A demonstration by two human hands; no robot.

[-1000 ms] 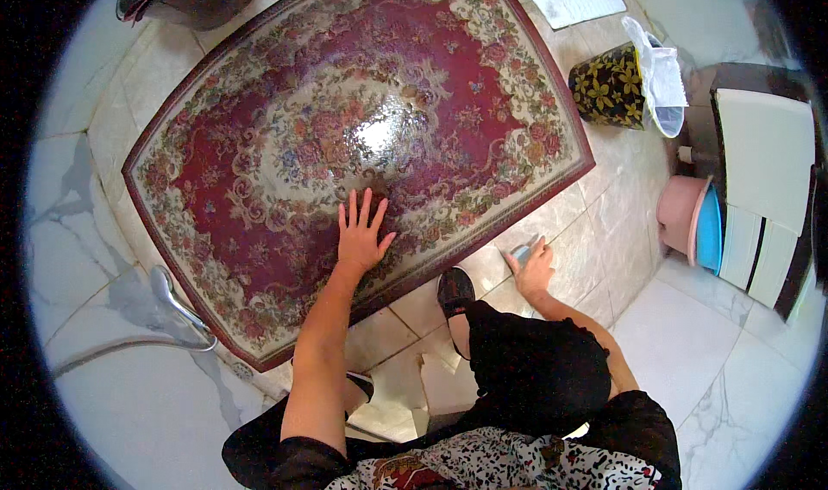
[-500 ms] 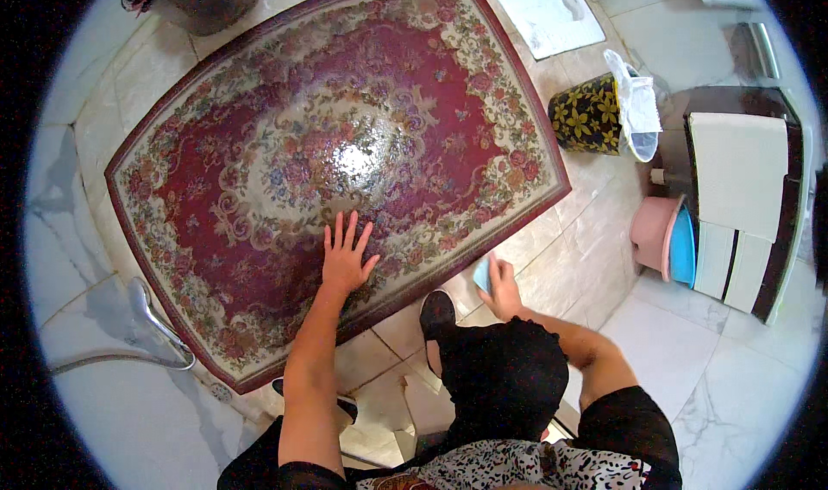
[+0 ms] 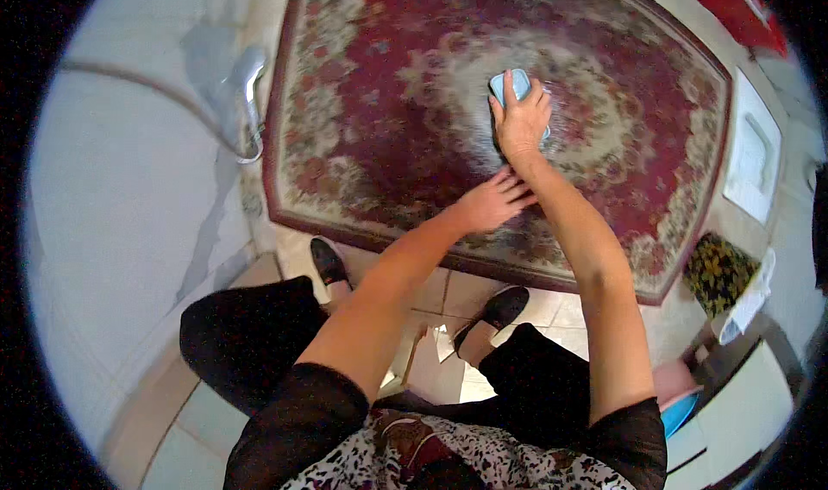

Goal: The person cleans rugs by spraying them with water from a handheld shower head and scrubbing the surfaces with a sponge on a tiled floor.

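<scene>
Largest before me is the rug (image 3: 379, 162), a wide piece with curved sides, its dark red field patterned with flowers, a pale medallion in its middle and a cloudy whitish film on the pile there. Off its right edge sits a smooth white squat pan (image 3: 746, 175), and by its near right corner a black bin (image 3: 718, 274) with yellowish flowers and a crumpled, thin white liner (image 3: 752, 296). Off its left edge lies a shiny metallic shower head (image 3: 250, 67) on a hose. My left hand (image 3: 493, 205) is open and empty, fingers apart, over the rug's red band between its near edge and the medallion; the fingertips meet or pass behind my right wrist, I cannot tell which. My right hand (image 3: 520, 123) is closed palm-down around a light blue scrubber (image 3: 521, 86) on the left part of the rug's medallion, so that hand is the nearer one. The scrubber is oblong with rounded corners; its long axis slants from the rug's far left toward its near right. Its underside is hidden.
</scene>
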